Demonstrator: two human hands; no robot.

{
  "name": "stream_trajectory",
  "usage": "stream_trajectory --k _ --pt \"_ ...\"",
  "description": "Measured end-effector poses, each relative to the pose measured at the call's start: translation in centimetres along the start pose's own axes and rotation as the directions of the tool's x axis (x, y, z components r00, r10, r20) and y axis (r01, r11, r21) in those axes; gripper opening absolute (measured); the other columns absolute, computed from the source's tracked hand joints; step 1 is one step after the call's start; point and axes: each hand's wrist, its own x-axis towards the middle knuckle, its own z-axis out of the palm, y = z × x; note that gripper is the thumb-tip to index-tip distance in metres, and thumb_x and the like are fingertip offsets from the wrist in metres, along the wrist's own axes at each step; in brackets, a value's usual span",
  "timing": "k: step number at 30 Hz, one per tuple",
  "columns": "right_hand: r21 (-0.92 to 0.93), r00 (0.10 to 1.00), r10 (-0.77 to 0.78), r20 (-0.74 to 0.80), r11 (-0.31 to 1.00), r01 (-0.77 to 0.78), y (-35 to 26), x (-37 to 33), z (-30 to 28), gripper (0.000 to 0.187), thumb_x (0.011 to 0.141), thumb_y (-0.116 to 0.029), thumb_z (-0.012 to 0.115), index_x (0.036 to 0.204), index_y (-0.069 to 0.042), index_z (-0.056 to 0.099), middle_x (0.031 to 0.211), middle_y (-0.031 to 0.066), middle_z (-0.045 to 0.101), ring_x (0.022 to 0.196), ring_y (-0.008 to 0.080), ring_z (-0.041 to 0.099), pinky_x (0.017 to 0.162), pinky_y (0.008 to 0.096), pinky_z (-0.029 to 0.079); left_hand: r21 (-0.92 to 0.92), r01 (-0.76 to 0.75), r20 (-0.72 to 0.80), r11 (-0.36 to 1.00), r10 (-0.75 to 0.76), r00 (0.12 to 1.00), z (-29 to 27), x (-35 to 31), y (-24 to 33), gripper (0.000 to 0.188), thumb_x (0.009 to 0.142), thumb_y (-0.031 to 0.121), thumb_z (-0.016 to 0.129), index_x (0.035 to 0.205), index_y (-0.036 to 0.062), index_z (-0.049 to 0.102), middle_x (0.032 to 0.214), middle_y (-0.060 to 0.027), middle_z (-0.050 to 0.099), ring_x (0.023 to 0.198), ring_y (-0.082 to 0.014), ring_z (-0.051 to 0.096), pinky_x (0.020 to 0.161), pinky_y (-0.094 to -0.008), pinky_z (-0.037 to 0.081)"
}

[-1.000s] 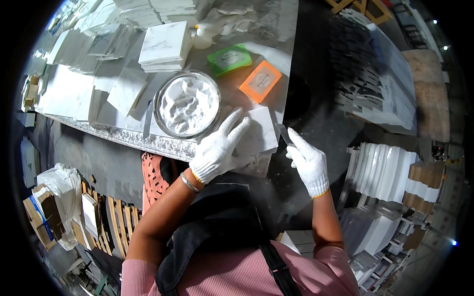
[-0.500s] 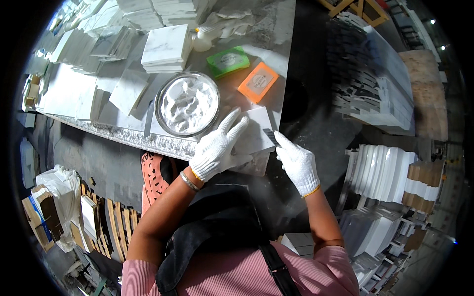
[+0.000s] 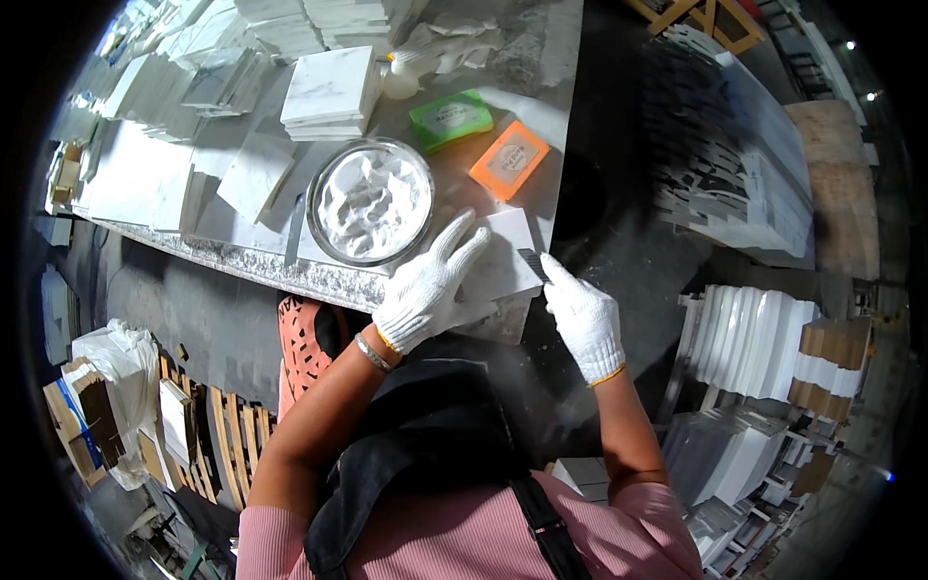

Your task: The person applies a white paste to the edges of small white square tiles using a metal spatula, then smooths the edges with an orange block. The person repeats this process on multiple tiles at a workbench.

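A white tile (image 3: 504,253) lies near the front right corner of the table. My left hand (image 3: 430,280), in a white knit glove, rests over the tile's left side with fingers stretched and spread. At the tile's right edge, my gloved right hand (image 3: 583,322) is closed round a small flat grey tool with a ridged face (image 3: 531,262); the glove hides the rest of it. Left of the tile stands a round glass bowl (image 3: 423,230) of white paste. Behind it lie an orange block (image 3: 510,161) and a green block (image 3: 450,119), both with printed faces.
Stacks of white marble-look tiles (image 3: 329,87) cover the back and left of the table (image 3: 541,68). A flat grey strip (image 3: 294,230) lies left of the bowl. Stacked slabs (image 3: 739,184) stand beyond the right edge, wrapped stacks (image 3: 749,338) nearer, wooden slats (image 3: 237,435) at left.
The whole view has shifted very slightly to the right. My right hand and the tool sit a touch lower against the tile's edge; the left hand stays put on the tile.
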Motion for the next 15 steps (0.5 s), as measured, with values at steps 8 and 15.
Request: stream_trajectory --k 8,15 --pt "0.162 0.999 0.024 0.025 0.986 -0.028 -1.1 0.2 0.0 0.039 0.093 -0.012 0.071 0.132 -0.015 0.071 0.083 0.0132 0.071 0.068 0.0294 0.069 0.062 0.0394 0.057 -0.066 0.04 0.046 0.997 -0.037 0.998 -0.2 0.1 0.2 0.096 0.07 0.039 0.089 0.152 0.0122 0.047 0.159 -0.0189 0.04 0.139 -0.0402 0.05 0.105 -0.0448 0.052" --pt "0.068 0.989 -0.136 0.064 0.989 0.132 0.8 3.3 -2.0 0.032 0.095 -0.007 0.068 0.125 -0.012 0.074 0.093 0.014 0.074 0.076 0.0286 0.071 0.067 0.0354 0.057 -0.035 -0.016 -0.01 0.999 0.015 1.0 0.1 0.3 0.1 0.095 0.071 0.037 0.088 0.152 0.0116 0.047 0.159 -0.0187 0.04 0.136 -0.0394 0.052 0.102 -0.0442 0.054"
